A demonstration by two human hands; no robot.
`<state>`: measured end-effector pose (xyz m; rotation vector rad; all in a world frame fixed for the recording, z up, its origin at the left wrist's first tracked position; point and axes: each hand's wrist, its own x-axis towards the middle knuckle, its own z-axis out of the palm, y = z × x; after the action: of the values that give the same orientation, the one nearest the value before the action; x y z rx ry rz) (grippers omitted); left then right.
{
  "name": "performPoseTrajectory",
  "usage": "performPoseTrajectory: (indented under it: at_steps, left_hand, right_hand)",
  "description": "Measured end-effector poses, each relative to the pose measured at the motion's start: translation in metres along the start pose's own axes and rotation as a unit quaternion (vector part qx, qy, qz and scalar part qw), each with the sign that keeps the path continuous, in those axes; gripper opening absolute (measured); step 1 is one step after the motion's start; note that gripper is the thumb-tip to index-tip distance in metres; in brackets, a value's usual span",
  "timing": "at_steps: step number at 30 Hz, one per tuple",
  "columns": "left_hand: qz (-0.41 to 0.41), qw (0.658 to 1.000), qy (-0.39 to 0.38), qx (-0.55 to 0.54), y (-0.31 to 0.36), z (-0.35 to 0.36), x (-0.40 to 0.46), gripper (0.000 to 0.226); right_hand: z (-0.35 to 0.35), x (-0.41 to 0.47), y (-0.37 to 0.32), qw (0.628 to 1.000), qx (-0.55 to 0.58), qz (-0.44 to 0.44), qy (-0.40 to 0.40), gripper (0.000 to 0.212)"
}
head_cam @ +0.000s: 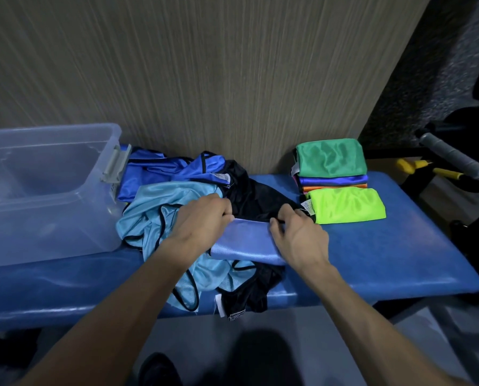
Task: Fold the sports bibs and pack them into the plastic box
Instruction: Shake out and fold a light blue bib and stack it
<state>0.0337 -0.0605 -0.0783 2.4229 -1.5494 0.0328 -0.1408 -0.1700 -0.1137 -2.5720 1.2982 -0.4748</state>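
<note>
A periwinkle-blue bib (246, 242) lies folded into a band on top of a loose pile in the middle of the blue bench (385, 260). My left hand (202, 218) grips its far left corner; my right hand (296, 232) pinches its far right corner. Beneath it lie a light-blue bib (160, 207), a black bib (255, 199) and a royal-blue bib (171, 168). A clear plastic box (46, 190) stands open at the left end of the bench. On the right sits a stack of folded bibs with a green one (330, 157) on top and a neon-green one (347, 204) in front.
A wood-grain wall panel (204, 65) rises directly behind the bench. Gym equipment with a grey padded handle (452, 156) and yellow parts (427, 167) stands at the right. Part of the pile hangs over the bench's front edge.
</note>
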Motion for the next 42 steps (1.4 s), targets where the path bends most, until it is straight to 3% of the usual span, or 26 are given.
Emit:
performPoseTrajectory:
  at_steps: [8, 12, 18, 25, 31, 33, 35, 37, 39, 42]
  left_hand:
    - [-0.034, 0.999, -0.007, 0.003, -0.008, 0.017, 0.005, 0.024]
    - [-0.066, 0.992, -0.056, -0.092, -0.017, 0.020, 0.015, 0.032]
    - [-0.098, 0.926, -0.119, -0.346, -0.021, 0.005, 0.023, 0.021]
    - [-0.114, 0.883, -0.118, -0.440, -0.033, 0.014, 0.025, 0.017]
    - [-0.128, 0.837, -0.159, -0.508, -0.033, 0.013, 0.029, 0.028]
    - [-0.131, 0.848, -0.175, -0.483, -0.029, 0.010, 0.029, 0.031]
    - [-0.108, 0.913, -0.148, -0.365, -0.023, 0.010, 0.031, 0.031]
    - [-0.046, 0.977, -0.035, -0.204, -0.010, 0.011, 0.025, 0.027]
    - [0.067, 0.988, 0.058, -0.128, 0.011, 0.010, 0.007, 0.020]
    - [0.198, 0.980, 0.009, -0.018, 0.031, 0.023, -0.020, 0.040]
  right_hand:
    - [0.006, -0.007, 0.002, 0.999, 0.041, 0.026, 0.023, 0.027]
    - [0.006, -0.008, 0.000, 0.998, 0.047, 0.032, 0.026, 0.026]
    - [0.005, -0.008, 0.000, 0.998, 0.049, 0.038, 0.022, 0.026]
    - [0.002, -0.008, -0.001, 0.998, 0.048, 0.046, 0.007, 0.026]
    - [0.001, -0.008, -0.002, 0.997, 0.057, 0.047, 0.007, 0.026]
    - [0.001, -0.009, -0.003, 0.997, 0.059, 0.044, 0.008, 0.026]
    - [0.001, -0.008, -0.002, 0.997, 0.065, 0.045, 0.009, 0.026]
    - [0.001, -0.007, -0.001, 0.997, 0.068, 0.045, 0.011, 0.027]
    - [0.001, -0.007, -0.001, 0.997, 0.069, 0.045, 0.012, 0.026]
    - [-0.003, -0.001, 0.001, 0.994, 0.089, 0.062, -0.008, 0.025]
